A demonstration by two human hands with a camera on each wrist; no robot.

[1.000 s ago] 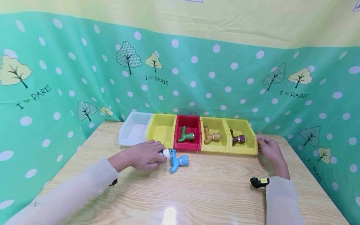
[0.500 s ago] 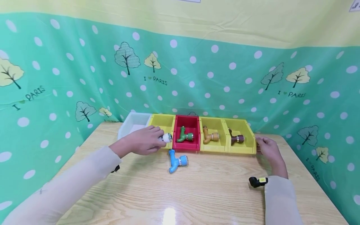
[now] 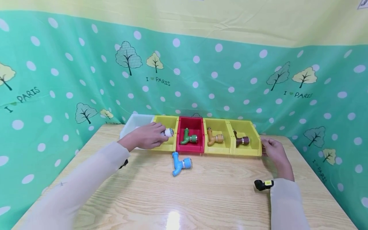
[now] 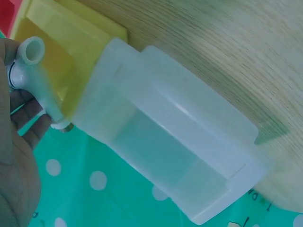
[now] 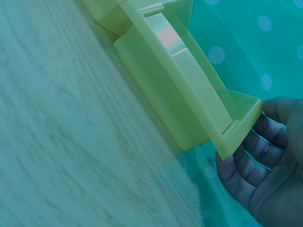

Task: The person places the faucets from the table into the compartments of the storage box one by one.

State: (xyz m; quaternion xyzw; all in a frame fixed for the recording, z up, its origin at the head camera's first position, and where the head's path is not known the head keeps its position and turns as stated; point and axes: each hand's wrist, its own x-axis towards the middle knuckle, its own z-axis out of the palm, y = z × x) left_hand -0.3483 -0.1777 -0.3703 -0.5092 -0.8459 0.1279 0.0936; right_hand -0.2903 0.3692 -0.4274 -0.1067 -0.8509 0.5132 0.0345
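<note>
My left hand (image 3: 148, 135) grips a white faucet (image 3: 169, 132) over the left yellow bin (image 3: 171, 120). In the left wrist view the faucet's open spout end (image 4: 33, 50) shows beside my fingers, overlapping that bin. My right hand (image 3: 276, 155) holds the outer side wall of the rightmost yellow bin (image 3: 244, 125), its fingers (image 5: 246, 168) curled against the edge in the right wrist view. A blue faucet (image 3: 178, 164) lies on the table in front of the red bin (image 3: 191, 121).
A translucent white bin (image 3: 135, 120) ends the row on the left. A green faucet (image 3: 188, 138) lies in the red bin. An orange faucet (image 3: 212, 138) and a maroon faucet (image 3: 240, 140) occupy the two right yellow bins. Behind the wooden table (image 3: 218, 191) hangs a green polka-dot curtain (image 3: 218, 76).
My left hand has lifted the white faucet from beside the blue one and carried it back over the left yellow bin. My right hand has stayed at the row's right end.
</note>
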